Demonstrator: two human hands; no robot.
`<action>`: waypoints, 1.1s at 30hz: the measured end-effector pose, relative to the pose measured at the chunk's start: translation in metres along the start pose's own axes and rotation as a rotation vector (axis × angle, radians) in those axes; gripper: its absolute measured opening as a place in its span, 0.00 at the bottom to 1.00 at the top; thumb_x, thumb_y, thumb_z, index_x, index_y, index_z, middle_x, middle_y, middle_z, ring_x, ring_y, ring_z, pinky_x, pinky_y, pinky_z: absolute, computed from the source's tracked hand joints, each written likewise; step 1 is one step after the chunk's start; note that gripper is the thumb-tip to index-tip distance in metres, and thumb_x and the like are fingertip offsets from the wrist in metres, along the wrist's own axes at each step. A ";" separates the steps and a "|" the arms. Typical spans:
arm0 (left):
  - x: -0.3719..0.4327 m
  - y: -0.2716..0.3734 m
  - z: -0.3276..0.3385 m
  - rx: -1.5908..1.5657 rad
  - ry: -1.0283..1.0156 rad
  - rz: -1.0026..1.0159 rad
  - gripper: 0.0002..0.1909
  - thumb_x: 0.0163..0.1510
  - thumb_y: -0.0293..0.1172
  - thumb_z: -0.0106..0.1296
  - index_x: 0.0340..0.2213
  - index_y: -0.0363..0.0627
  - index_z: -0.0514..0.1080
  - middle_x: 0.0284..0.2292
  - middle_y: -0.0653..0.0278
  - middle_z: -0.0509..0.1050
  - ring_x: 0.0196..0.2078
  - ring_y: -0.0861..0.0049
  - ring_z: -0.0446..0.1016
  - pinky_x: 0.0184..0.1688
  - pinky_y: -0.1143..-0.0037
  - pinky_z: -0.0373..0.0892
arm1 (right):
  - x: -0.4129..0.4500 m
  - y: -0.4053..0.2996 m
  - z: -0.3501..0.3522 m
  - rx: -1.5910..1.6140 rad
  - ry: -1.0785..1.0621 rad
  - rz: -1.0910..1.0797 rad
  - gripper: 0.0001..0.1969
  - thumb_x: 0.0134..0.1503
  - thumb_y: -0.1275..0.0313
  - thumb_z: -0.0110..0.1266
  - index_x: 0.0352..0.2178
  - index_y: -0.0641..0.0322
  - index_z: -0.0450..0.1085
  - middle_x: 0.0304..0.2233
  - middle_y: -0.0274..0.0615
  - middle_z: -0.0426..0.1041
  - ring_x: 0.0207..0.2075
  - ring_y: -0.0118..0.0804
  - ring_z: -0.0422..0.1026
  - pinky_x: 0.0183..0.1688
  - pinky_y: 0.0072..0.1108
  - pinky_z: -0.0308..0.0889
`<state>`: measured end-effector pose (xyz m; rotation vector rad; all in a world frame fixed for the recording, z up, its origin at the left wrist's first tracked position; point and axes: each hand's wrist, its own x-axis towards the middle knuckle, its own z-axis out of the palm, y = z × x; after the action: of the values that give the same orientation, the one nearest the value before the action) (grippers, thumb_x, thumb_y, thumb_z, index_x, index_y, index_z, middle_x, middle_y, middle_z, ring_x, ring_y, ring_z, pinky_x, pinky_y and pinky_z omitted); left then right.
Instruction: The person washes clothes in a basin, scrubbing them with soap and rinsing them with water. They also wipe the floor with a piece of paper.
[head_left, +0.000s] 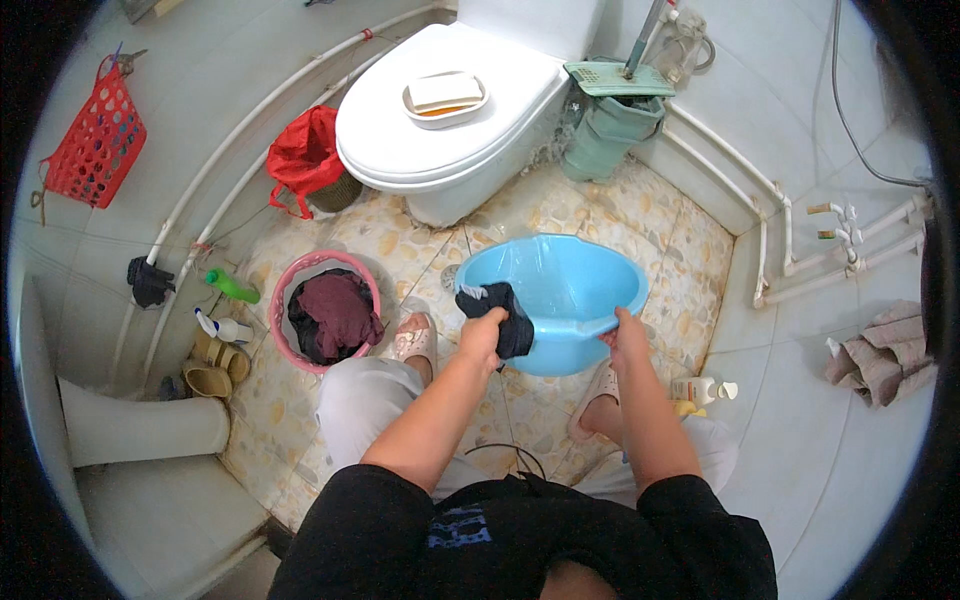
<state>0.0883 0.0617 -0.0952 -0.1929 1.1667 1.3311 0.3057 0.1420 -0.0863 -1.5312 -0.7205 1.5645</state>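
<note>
A bundle of dark cloth (512, 321) is gripped in my left hand (482, 336), at the left rim of a light blue plastic basin (570, 349). My right hand (627, 339) grasps the basin's near right rim, thumb on top and fingers beneath. The basin tilts, and its smooth inner wall faces up; whether it holds water I cannot tell. To the left stands a pink plastic basket (279, 319) with a maroon garment (337, 311) and black cloth (304, 330) heaped in it.
Ahead is a toilet (480, 161) with a soap dish (450, 116) on its lid. A green mop bucket (611, 135) and a red bag (304, 146) flank it. Bottles (232, 286) and brown slippers (210, 375) lie left; a pump bottle (694, 390) stands right, below pipes (810, 259).
</note>
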 end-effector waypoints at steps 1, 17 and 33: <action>-0.003 -0.009 -0.005 0.002 0.024 0.005 0.14 0.39 0.23 0.44 0.31 0.29 0.62 0.28 0.54 0.67 0.27 0.65 0.70 0.28 0.69 0.69 | -0.010 0.003 0.002 -0.006 -0.010 -0.006 0.17 0.48 0.71 0.38 0.38 0.71 0.54 0.28 0.47 0.64 0.22 0.35 0.65 0.19 0.24 0.63; 0.001 -0.063 -0.019 0.061 0.022 0.092 0.20 0.36 0.19 0.45 0.35 0.32 0.59 0.28 0.58 0.66 0.26 0.69 0.68 0.26 0.73 0.68 | -0.010 0.047 -0.066 -0.081 0.086 0.156 0.16 0.49 0.67 0.41 0.37 0.69 0.57 0.31 0.45 0.65 0.29 0.36 0.67 0.26 0.23 0.66; 0.023 -0.068 -0.021 0.462 0.328 0.127 0.29 0.30 0.25 0.52 0.38 0.33 0.58 0.31 0.53 0.66 0.30 0.68 0.68 0.31 0.75 0.66 | 0.042 0.062 -0.133 -0.191 0.172 0.022 0.19 0.44 0.73 0.46 0.38 0.73 0.55 0.34 0.48 0.64 0.31 0.42 0.66 0.31 0.28 0.64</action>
<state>0.1281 0.0411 -0.1546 0.0016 1.7564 1.1268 0.4294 0.1280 -0.1739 -1.7942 -0.7748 1.3912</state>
